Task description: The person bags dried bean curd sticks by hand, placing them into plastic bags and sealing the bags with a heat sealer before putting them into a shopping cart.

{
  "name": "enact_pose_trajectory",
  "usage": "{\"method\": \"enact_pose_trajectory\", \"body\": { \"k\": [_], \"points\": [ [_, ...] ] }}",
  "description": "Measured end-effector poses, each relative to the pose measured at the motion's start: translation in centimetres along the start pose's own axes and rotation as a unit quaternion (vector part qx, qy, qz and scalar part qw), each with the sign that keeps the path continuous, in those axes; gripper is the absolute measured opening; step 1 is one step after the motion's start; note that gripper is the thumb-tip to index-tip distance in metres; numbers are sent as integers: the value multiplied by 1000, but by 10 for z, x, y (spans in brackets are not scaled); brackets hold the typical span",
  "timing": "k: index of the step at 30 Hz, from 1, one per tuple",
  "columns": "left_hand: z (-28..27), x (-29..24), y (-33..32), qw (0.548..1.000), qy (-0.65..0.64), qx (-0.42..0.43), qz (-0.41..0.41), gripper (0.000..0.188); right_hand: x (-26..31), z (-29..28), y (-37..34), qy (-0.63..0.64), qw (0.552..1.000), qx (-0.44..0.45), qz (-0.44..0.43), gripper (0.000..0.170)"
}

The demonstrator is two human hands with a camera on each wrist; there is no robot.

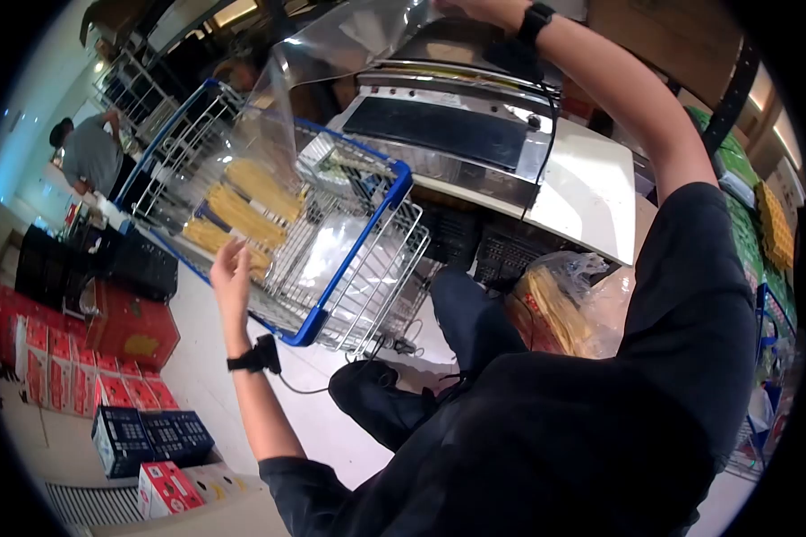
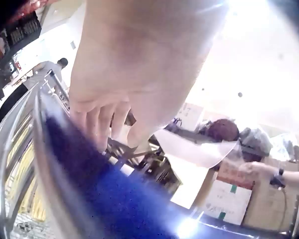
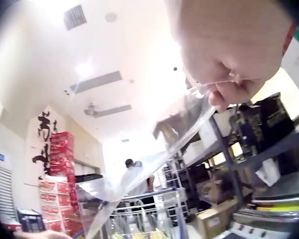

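At the top of the head view my right hand (image 1: 493,11) grips a corner of a clear plastic film (image 1: 354,40). Its fingers curl tightly round the gathered edge in the right wrist view. The film hangs in a long slanting span down toward the cart. My left hand (image 1: 231,276) is at the near side of the shopping cart (image 1: 318,322), fingers loosely extended and apart from the thumb. Just beyond those fingertips lie several bundles of long yellow stalks (image 1: 251,215) with dark bands. A clear plastic bag or wrap (image 1: 340,255) lies in the cart beside them.
A wrapping machine (image 1: 439,130) stands on a white counter (image 1: 591,179) to the right of the cart. More yellow stalks (image 1: 555,309) sit bagged in a box near my knee. Stacked red cartons (image 1: 134,322) line the left, and a person (image 1: 98,152) stands beyond the cart.
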State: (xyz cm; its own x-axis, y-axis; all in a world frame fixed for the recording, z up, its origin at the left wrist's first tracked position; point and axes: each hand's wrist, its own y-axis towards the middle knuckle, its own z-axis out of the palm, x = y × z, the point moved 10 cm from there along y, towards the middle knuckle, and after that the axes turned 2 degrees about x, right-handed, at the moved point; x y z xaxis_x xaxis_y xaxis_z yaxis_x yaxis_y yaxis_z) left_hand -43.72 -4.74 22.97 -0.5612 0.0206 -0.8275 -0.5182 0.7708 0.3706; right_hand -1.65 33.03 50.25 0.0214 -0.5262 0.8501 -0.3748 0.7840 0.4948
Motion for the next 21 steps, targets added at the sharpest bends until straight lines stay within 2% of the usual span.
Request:
{"method": "enact_pose_trajectory", "body": {
  "k": [2, 3, 4, 5, 7, 8, 9, 11, 15, 19, 21],
  "points": [
    [-15, -36, -12, 1000, -14, -23, 17, 36, -46, -58, -6, -72, 994, -73, 34, 10],
    [-22, -58, -18, 999, -17, -38, 19, 35, -87, -87, -5, -12, 990, -130, 59, 11],
    [-25, -82, -24, 998, 3, -45, 42, 36, -93, -112, -13, -212, 968, -127, 33, 7],
    [-27, -106, -30, 996, 24, -52, 65, 36, -105, -138, -35, -164, 969, -187, 12, 7],
    [-16, -149, -47, 995, 22, -59, 82, 33, -136, -166, -75, -199, 948, -236, 81, 9],
    [-2, -175, -57, 993, 44, -40, 104, 34, -161, -183, -86, -233, 936, -250, 81, 7],
    [14, -202, -68, 989, 66, -20, 127, 36, -183, -193, -106, -188, 936, -269, 130, 7],
    [51, -246, -92, 987, 105, -10, 124, 33, -196, -194, -148, -148, 934, -271, 181, 7],
    [141, -285, -124, 977, 88, 55, 189, 33, -202, -184, -203, -101, 931, -266, 229, 9],
    [232, -285, -120, 966, 67, 98, 232, 39, -204, -173, -225, -73, 934, -258, 237, 11],
    [277, -278, -107, 946, 74, 92, 301, 50, -214, -169, -236, -45, 927, -263, 264, 10]
  ]
}}
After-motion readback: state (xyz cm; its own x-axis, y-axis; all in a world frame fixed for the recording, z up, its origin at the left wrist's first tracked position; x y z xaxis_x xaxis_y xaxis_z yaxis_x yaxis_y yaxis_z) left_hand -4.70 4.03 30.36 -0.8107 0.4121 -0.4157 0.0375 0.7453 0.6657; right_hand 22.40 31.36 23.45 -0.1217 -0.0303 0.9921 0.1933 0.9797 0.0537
